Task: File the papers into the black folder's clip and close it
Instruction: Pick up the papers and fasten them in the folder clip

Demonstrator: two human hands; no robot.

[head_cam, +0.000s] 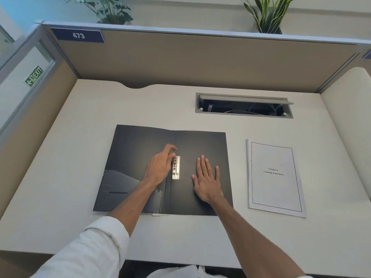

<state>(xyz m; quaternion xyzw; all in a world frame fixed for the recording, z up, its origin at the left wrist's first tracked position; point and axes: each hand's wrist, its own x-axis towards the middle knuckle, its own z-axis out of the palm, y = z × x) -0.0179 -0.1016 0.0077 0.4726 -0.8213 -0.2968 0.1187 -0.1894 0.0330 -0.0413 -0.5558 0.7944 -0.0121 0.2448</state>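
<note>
So the black folder (pixel 140 157) is lying open flat mid-desk (pixel 60 157), toward the front edge. Left hand (pixel 159 167) is curled around the metal clip (pixel 176 167) at the spine, fingers on it. Right hand (pixel 206 181) is just pressed flat and open on the right flap. Papers (pixel 275 177) sit near the desk's right edge, apart from the folder.

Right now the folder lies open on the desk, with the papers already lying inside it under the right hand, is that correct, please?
Not quite: the head view shows the papers on the desk, right of the open folder. The right hand rests flat on the bare inside cover.
</note>
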